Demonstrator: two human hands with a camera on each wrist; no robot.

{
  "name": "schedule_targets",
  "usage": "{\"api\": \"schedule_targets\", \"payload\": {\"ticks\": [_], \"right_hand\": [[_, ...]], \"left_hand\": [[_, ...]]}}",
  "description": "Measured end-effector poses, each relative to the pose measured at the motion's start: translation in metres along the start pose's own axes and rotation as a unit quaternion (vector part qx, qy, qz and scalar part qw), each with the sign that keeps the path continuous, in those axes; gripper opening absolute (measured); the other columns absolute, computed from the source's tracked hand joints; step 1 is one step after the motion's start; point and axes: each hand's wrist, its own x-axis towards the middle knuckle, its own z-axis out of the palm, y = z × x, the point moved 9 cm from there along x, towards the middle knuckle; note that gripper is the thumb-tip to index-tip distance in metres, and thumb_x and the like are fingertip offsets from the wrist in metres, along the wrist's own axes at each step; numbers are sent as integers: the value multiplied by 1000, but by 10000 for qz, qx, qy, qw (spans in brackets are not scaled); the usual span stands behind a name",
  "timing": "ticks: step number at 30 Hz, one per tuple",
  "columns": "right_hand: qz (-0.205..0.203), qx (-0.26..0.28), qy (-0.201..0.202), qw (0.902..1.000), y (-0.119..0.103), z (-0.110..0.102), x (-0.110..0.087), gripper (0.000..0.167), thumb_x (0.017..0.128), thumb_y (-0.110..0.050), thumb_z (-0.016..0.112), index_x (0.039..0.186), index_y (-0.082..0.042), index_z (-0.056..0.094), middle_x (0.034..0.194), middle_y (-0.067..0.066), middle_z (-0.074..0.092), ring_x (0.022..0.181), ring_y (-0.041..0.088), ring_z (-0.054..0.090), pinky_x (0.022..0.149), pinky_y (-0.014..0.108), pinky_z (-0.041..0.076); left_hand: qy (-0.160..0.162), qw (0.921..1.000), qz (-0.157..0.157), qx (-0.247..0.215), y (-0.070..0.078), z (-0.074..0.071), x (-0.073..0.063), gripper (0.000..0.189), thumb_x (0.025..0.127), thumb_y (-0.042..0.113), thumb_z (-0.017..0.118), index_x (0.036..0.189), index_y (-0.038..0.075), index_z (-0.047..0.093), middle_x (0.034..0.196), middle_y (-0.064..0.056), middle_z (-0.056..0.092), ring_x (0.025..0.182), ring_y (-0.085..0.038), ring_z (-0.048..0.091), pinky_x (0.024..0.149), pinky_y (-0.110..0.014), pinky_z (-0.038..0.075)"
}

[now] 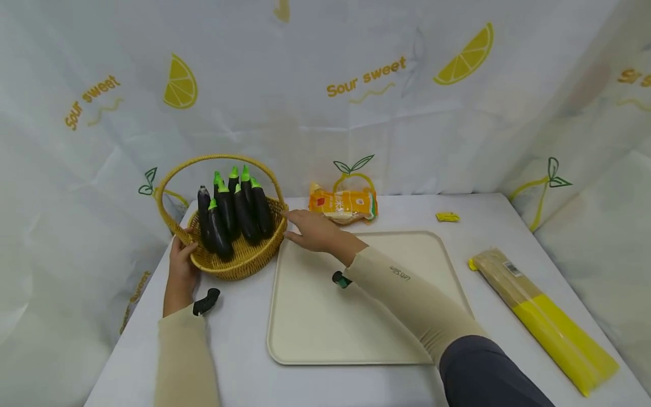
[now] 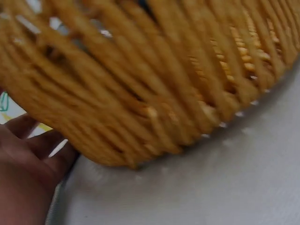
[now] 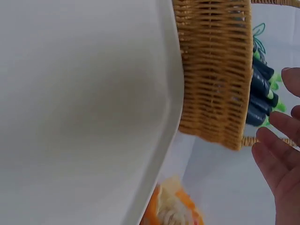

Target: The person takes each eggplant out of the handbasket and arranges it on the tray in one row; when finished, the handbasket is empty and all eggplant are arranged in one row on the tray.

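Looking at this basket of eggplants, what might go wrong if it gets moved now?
The eggplants rise above the rim of the basket, so a tilt might spill some. The right hand has its fingers extended, not wrapped round the basket, so that side could slip in a lift. The tray has its edge right beside the basket, which may catch on it if dragged that way.

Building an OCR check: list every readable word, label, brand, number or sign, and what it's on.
"Sour sweet": white backdrop, repeated; far-right print cut off.
"Lets Slim": right sleeve, small, reading uncertain.
Orange bag: one character looks like "米"; rest unclear.
Barcode label on long packet: too small.
Small yellow packet: nothing legible.
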Motion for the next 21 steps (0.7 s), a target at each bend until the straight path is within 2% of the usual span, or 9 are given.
{"api": "schedule_targets", "payload": {"ticks": [3,6,10,13,17,19,21], "right_hand": [[125,340,-244,9990,-15,7,22,63,100,-39,53,152,-11,30,151,7,39,137,23,37,110,38,28],[406,583,-118,9974,-21,8,43,65,101,-39,51,153,-10,26,153,8,34,139,23,34,111,37,26],[867,722,28,9936,-23,15,61,64,104,-35,45,155,-8,16,156,12,26,140,24,30,110,36,26],[1094,745,93,9912,-27,20,70,63,105,-29,43,155,-7,11,156,17,22,135,26,39,107,36,33],[1437,733,236,9866,-30,21,80,65,105,-27,43,155,-8,8,154,20,21,106,23,58,88,30,47],[1673,722,285,9828,-27,22,84,65,105,-27,44,155,-8,8,154,20,21,86,19,59,72,27,48],[1894,768,311,9784,-25,25,87,66,104,-25,45,156,-9,7,153,20,21,66,16,54,58,26,45]], "left_hand": [[-227,9996,87,-133,1,-2,-2,31,99,-5,40,123,12,48,131,-5,42,121,-18,38,96,-27,36],[-388,9991,117,-79,0,-3,-1,32,100,-3,41,126,12,48,134,-5,42,125,-18,38,99,-27,35],[-299,9995,60,-90,-3,-7,0,34,99,-4,44,128,14,48,134,-3,44,124,-18,40,98,-27,37],[-172,9995,117,-239,-3,-11,0,34,97,-7,44,122,15,48,128,-5,47,117,-19,44,93,-28,40],[-109,9991,267,-321,2,-12,-1,32,96,-9,44,116,15,51,120,-5,50,109,-19,47,88,-28,43],[-107,9989,265,-374,3,-13,-1,32,96,-10,44,113,15,52,118,-5,52,108,-19,48,87,-28,44],[-117,9990,252,-337,4,-13,-1,31,96,-10,44,113,15,52,117,-5,53,108,-19,48,87,-28,44]]}}
